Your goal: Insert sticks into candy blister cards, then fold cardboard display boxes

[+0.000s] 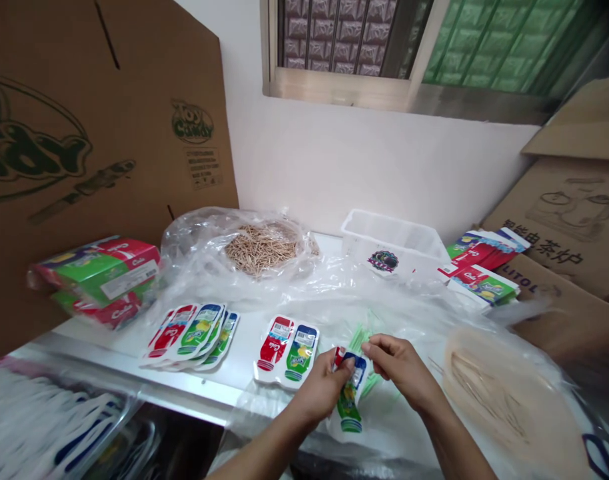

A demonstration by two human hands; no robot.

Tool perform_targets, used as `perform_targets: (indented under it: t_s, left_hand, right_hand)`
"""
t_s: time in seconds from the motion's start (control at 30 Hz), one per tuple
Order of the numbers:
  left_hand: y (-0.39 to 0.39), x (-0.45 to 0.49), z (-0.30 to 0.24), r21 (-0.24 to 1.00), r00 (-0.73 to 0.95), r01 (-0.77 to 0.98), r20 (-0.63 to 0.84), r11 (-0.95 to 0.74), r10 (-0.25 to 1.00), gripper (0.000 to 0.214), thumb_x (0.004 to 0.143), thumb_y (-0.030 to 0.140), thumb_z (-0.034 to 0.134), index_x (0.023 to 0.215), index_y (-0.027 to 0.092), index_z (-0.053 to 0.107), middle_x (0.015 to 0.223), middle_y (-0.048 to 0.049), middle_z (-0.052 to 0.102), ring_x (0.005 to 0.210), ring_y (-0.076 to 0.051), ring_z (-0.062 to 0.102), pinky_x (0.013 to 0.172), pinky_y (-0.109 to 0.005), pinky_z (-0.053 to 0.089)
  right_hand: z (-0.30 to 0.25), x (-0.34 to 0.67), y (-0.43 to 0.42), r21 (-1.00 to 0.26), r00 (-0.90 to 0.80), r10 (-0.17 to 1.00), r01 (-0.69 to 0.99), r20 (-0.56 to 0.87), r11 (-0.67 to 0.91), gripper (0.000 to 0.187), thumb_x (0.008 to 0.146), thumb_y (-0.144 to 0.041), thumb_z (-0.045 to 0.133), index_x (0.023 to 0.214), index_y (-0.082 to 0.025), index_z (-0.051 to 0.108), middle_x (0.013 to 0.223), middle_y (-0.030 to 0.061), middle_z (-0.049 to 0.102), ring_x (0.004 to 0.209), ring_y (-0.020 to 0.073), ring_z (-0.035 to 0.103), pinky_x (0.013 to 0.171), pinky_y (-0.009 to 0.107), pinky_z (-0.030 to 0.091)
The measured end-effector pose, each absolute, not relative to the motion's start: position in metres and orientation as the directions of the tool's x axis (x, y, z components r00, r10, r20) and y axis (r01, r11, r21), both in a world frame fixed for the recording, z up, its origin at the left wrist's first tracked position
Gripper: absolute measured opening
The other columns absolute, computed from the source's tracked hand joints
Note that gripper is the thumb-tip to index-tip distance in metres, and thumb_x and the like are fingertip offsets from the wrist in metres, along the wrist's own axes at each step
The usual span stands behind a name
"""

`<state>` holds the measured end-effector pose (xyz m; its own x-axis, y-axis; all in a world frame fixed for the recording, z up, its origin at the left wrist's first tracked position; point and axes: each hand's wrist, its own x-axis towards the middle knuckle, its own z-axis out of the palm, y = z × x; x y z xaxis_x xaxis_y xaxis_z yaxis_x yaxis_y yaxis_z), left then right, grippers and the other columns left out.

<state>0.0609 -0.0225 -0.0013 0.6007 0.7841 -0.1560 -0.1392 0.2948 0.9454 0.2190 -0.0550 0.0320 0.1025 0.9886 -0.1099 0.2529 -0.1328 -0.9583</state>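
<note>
My left hand (327, 381) is closed on a candy packet (351, 402) printed with a red Cola bottle and a green-and-blue Sprite-like bottle. It holds the packet tilted above the table's front part. My right hand (397, 365) is pinched at the packet's upper right corner; what sits between its fingertips is too small to make out. Behind the packet lies a bunch of thin green sticks (360, 335), partly hidden by it and my hands. Just left of my hands, one similar packet (286, 352) lies flat. Further left is an overlapping stack of such packets (192, 337).
A clear bag of brown sticks (259, 250) lies at the back, beside a white plastic bin (394, 243). Display boxes stand left (104, 273) and right (484, 283). A beige tray (464, 393) holds a few sticks. Large cartons (184, 60) flank the table.
</note>
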Motion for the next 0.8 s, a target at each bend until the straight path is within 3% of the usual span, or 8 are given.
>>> perform_targets:
  t_s: [0.23, 0.37, 0.53, 0.8]
  left_hand:
    - [-0.0292, 0.0653, -0.0039, 0.863, 0.555, -0.290, -0.201, 0.414, 0.808, 0.035, 0.072, 0.046, 0.067, 0.081, 0.015, 0.055, 0.072, 0.0014, 0.055, 0.069, -0.013, 0.053, 0.070, -0.026, 0.041]
    - [-0.0296, 0.0655, -0.0023, 0.876, 0.534, -0.292, -0.184, 0.385, 0.825, 0.036, 0.070, 0.048, 0.068, 0.078, 0.015, 0.055, 0.070, 0.0015, 0.054, 0.069, -0.013, 0.052, 0.068, -0.024, 0.040]
    - [-0.0308, 0.0646, -0.0065, 0.885, 0.555, -0.264, -0.185, 0.383, 0.811, 0.040, 0.070, 0.049, 0.068, 0.084, 0.014, 0.058, 0.077, -0.0016, 0.057, 0.074, -0.015, 0.055, 0.070, -0.025, 0.042]
    - [-0.0333, 0.0631, -0.0079, 0.856, 0.553, -0.317, -0.184, 0.409, 0.813, 0.036, 0.074, 0.047, 0.066, 0.086, 0.014, 0.058, 0.074, -0.0014, 0.058, 0.071, -0.014, 0.055, 0.070, -0.026, 0.043]
  right_hand:
    - [0.0321, 0.2157, -0.0562, -0.933, 0.167, 0.983, 0.335, -0.081, -0.134, 0.028, 0.079, -0.042, 0.053, 0.064, -0.018, 0.053, 0.056, -0.0043, 0.046, 0.054, 0.0105, 0.042, 0.051, 0.023, 0.033]
    - [0.0293, 0.2124, -0.0606, -0.937, 0.211, 0.974, 0.318, -0.079, -0.145, 0.018, 0.079, -0.034, 0.051, 0.071, -0.019, 0.056, 0.057, -0.0045, 0.048, 0.054, 0.0109, 0.045, 0.052, 0.022, 0.036]
    - [0.0255, 0.2111, -0.0584, -0.974, 0.268, 0.961, 0.191, -0.065, -0.120, 0.030, 0.079, -0.048, 0.056, 0.083, -0.018, 0.060, 0.066, -0.0012, 0.057, 0.061, 0.0141, 0.054, 0.053, 0.024, 0.042]
    - [0.0252, 0.2100, -0.0627, -0.979, 0.286, 0.957, 0.172, -0.056, -0.109, 0.023, 0.081, -0.040, 0.052, 0.074, -0.019, 0.054, 0.064, -0.0006, 0.056, 0.062, 0.0141, 0.055, 0.055, 0.024, 0.045]
